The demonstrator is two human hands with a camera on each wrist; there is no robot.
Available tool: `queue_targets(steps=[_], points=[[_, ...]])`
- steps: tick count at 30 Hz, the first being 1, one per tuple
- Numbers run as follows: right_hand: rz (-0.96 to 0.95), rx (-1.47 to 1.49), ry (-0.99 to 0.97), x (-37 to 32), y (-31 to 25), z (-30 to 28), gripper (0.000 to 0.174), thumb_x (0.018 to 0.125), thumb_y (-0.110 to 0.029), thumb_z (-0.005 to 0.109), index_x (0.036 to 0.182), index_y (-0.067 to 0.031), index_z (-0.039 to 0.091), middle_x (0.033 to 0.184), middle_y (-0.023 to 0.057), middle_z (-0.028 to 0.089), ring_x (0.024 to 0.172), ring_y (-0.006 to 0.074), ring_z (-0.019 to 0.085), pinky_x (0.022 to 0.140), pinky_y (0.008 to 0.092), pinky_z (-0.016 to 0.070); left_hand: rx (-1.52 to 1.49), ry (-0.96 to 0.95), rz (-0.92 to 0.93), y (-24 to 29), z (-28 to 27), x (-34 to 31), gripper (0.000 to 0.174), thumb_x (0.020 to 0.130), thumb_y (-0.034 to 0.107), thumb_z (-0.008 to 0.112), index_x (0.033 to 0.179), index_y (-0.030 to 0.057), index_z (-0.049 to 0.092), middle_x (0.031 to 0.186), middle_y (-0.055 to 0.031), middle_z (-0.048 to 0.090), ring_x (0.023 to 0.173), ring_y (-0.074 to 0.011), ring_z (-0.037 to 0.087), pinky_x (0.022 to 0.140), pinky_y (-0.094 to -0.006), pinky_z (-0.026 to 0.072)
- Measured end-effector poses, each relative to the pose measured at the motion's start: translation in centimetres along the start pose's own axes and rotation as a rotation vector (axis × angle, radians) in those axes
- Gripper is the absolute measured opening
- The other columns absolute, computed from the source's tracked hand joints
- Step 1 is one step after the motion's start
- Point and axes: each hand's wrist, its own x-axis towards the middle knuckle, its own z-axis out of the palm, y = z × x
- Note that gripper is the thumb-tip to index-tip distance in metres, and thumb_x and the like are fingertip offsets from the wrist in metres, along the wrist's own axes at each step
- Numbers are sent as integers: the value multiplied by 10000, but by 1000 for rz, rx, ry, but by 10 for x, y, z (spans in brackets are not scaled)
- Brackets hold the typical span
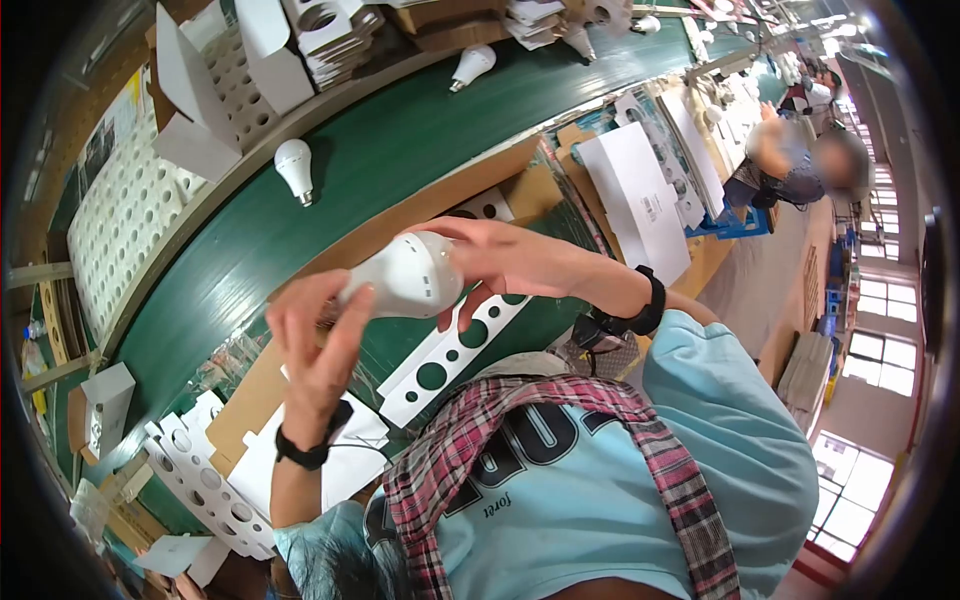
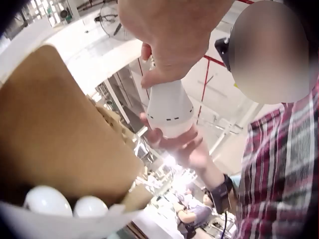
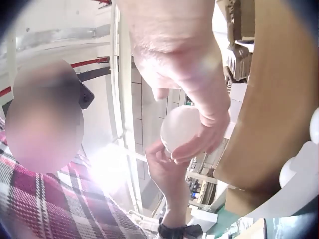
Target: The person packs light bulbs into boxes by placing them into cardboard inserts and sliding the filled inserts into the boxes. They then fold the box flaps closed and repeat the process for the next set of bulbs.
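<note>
A white LED light bulb (image 1: 405, 276) is held between both hands, lying sideways in the head view. My left hand (image 1: 318, 345) pinches its narrow base end; the base itself is hidden by the fingers. On the globe end, my right hand (image 1: 500, 258) cups the rounded dome, its fingers curving around it in the right wrist view. From the left wrist view, the bulb (image 2: 170, 107) shows a ring of small dark slots near the dome. Below the hands lies an open cardboard box (image 1: 400, 215), and a white punched card strip (image 1: 405, 392) is beside it.
A green work surface (image 1: 225, 250) carries loose bulbs, one bulb (image 1: 294, 168) at the left and another bulb (image 1: 473, 66) farther back. White hole-punched trays (image 1: 125, 220) stand beyond the ledge. Stacked card and a white box (image 1: 632, 180) are at right, with people behind.
</note>
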Motion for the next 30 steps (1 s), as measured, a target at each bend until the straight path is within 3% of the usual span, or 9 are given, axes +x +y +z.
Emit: queue_targets(steps=[3,7,10,13,14,18,22,24,30], points=[[-6,-270,166,-26,4,-1,610,857,-169,635,1385,-73,344,1246,102,492,992,227,605,848,354,526,-107,-61,-33,18,16,-1,415,688,-88,651,1045,123,664,1059,-111,593,979,-272,548,822,-361,453],[-223,-785,438,-63,-5,-12,645,719,-82,745,1298,-109,462,1252,65,502,1109,207,549,930,344,480,-67,108,-157,-5,14,0,379,746,-89,591,1079,87,633,1055,-114,593,967,-288,549,830,-365,446],[-421,-1581,666,-78,0,-30,618,677,-122,779,1234,-200,522,1208,31,520,1079,265,552,898,391,465,44,102,-218,-62,-5,-2,285,858,-7,552,1139,30,585,1077,-129,596,937,-257,550,811,-349,448],[-425,-1861,705,-80,4,-47,585,660,-90,755,1191,-235,554,1231,4,493,1125,271,479,975,409,408,-226,88,-723,-127,5,-22,305,872,50,588,1168,-15,548,1023,-125,612,937,-223,576,793,-351,463],[-420,-1949,701,-79,4,-53,582,665,-80,747,1191,-236,553,1231,6,491,1122,264,475,980,407,404,-254,29,-772,-157,12,-37,343,873,95,607,1184,-28,532,1028,-131,610,925,-214,580,785,-348,467],[-328,-2032,672,-64,-3,-64,591,658,-111,744,1213,-187,556,1217,62,513,1094,286,495,898,392,447,-213,-182,-898,-233,66,-90,540,852,265,673,1241,-56,480,1060,-165,594,893,-215,595,764,-354,478],[-24,-1930,697,-37,-5,-72,599,686,-120,733,1243,-100,514,1130,148,537,1031,345,542,871,423,446,-106,-277,-891,-259,112,-95,682,809,405,698,1263,-50,470,1108,-206,563,892,-265,604,768,-375,478],[77,-1864,697,-21,-7,-72,577,694,-97,717,1227,-41,500,1048,202,545,983,374,565,849,442,448,-133,-302,-915,-265,129,-94,665,805,406,698,1236,-52,481,1105,-219,560,901,-303,603,772,-388,477],[242,-1881,742,8,4,-93,580,704,-84,705,1238,-23,488,1042,212,537,956,395,576,821,448,463,-37,-298,-898,-284,151,-110,555,810,394,687,1080,-61,520,977,-223,604,862,-358,617,744,-417,483]])
